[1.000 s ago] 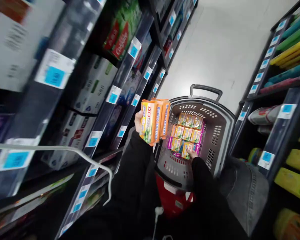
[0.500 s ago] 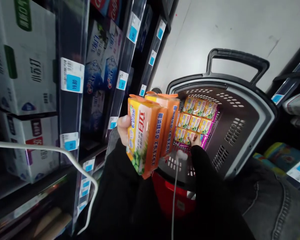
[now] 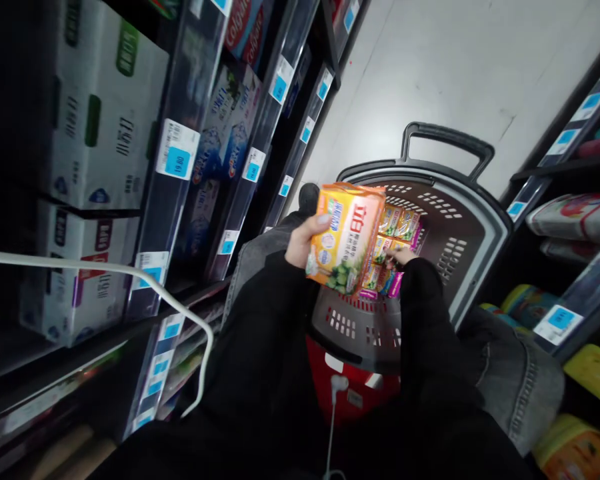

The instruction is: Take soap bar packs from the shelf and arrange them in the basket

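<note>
My left hand [image 3: 304, 243] grips an orange-and-yellow pack of laundry soap [image 3: 344, 239], thumb on its front face, held above the left side of the shopping basket [image 3: 347, 320]. Any second pack behind it is hidden. Inside the basket lie several smaller orange-and-yellow soap bars [image 3: 391, 220] in rows, with magenta wrapping along the edges. My right hand [image 3: 403, 255] reaches down among them, its fingers curled on a soap bar near the front. The fingertips are small and partly hidden there.
Shelves with boxed goods [image 3: 115, 133], toothpaste boxes [image 3: 227, 120] and price tags [image 3: 177, 159] run along the left. More shelves with packaged goods [image 3: 573, 217] stand on the right. A white cable [image 3: 145, 275] crosses the left side. The basket's handle [image 3: 447, 137] stands up at the far rim.
My left hand has moved right with the soap, which now faces me more and covers part of the basket's contents. My right hand remains among the bars. The view has shifted.
</note>
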`<state>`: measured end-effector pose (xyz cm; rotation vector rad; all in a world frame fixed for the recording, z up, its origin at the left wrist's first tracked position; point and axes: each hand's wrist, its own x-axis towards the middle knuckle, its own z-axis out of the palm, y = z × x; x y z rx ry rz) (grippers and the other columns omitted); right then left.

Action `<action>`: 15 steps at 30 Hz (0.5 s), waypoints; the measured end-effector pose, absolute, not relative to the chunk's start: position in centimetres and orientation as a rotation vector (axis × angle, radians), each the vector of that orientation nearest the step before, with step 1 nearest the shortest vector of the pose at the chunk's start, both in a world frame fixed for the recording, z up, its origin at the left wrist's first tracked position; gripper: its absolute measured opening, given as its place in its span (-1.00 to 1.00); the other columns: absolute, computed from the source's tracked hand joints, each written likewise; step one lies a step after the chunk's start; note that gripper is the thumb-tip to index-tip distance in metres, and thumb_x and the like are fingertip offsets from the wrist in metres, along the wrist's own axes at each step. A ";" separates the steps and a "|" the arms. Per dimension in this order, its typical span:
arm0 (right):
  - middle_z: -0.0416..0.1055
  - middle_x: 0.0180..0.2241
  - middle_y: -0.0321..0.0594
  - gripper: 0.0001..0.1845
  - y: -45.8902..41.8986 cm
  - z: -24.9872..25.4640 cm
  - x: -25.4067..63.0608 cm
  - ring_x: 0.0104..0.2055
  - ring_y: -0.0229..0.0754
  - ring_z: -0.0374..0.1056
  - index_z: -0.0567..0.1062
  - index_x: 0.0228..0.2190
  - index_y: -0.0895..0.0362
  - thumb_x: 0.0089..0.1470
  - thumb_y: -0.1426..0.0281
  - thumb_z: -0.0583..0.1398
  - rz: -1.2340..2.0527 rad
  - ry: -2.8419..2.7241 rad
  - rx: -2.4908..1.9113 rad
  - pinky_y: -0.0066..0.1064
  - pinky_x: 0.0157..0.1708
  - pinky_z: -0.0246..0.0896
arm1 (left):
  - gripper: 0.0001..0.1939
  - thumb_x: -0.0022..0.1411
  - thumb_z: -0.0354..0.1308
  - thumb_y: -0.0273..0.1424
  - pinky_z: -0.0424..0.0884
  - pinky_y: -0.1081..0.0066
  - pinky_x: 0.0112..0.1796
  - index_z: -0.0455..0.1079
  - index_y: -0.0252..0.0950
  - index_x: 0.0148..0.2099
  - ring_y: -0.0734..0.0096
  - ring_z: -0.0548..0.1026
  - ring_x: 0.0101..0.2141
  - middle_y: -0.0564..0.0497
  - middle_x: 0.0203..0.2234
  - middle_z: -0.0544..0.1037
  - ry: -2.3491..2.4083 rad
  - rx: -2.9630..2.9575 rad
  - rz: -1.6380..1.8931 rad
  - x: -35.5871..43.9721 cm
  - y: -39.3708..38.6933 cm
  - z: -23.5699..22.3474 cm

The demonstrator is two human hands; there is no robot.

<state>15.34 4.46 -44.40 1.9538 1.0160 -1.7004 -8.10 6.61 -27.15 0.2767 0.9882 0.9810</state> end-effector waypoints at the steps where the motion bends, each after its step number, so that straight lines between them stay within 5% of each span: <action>1: 0.46 -0.50 -0.12 -0.45 6.1 -41.7 15.4 -0.59 -0.26 0.31 0.48 -0.30 0.22 0.09 -0.06 0.12 -1.937 1.034 1.961 -0.42 -0.54 0.26 | -0.41 -0.10 0.25 -0.14 0.45 0.06 -0.04 0.38 -0.33 -0.02 -0.14 0.44 0.03 -0.09 -0.19 0.59 0.930 0.277 0.955 -7.6 6.6 -27.2; 3: 0.49 -0.38 -0.14 -0.31 8.1 -35.6 15.0 -0.54 -0.24 0.35 0.44 -0.18 0.14 0.02 -0.21 0.07 -2.420 1.190 1.959 -0.39 -0.54 0.31 | -0.37 -0.13 0.31 -0.23 0.45 0.10 -0.05 0.33 -0.31 0.02 -0.09 0.47 -0.01 -0.10 -0.15 0.57 0.845 0.293 0.946 -6.7 6.4 -27.5; 5: 0.48 -0.21 -0.12 -0.26 8.1 -29.8 14.0 -0.42 -0.20 0.41 0.41 -0.12 0.10 -0.10 -0.23 0.15 -2.544 1.532 2.017 -0.34 -0.45 0.38 | -0.30 -0.17 0.37 -0.29 0.44 0.16 -0.06 0.26 -0.28 0.05 -0.02 0.49 -0.03 -0.11 -0.10 0.53 0.812 0.370 0.983 -5.9 6.0 -27.9; 10: 0.44 -0.05 -0.08 -0.27 3.9 -23.0 11.7 -0.08 -0.03 0.41 0.42 -0.04 0.10 -0.25 0.06 0.39 -1.918 2.137 2.398 -0.21 -0.11 0.37 | -0.17 -0.36 0.50 -0.30 0.38 0.28 -0.02 0.22 -0.26 -0.01 0.08 0.44 -0.01 -0.10 -0.06 0.46 0.817 0.663 1.130 -4.5 5.0 -28.1; 15: 0.48 -0.15 -0.11 -0.39 1.4 -23.2 11.5 -0.13 -0.04 0.43 0.45 -0.14 0.12 -0.23 0.11 0.39 -1.857 2.123 2.619 -0.19 -0.07 0.33 | -0.14 -0.40 0.53 -0.22 0.38 0.30 -0.03 0.23 -0.25 -0.02 0.09 0.44 -0.01 -0.09 -0.09 0.46 0.753 0.763 1.189 -3.8 4.4 -27.9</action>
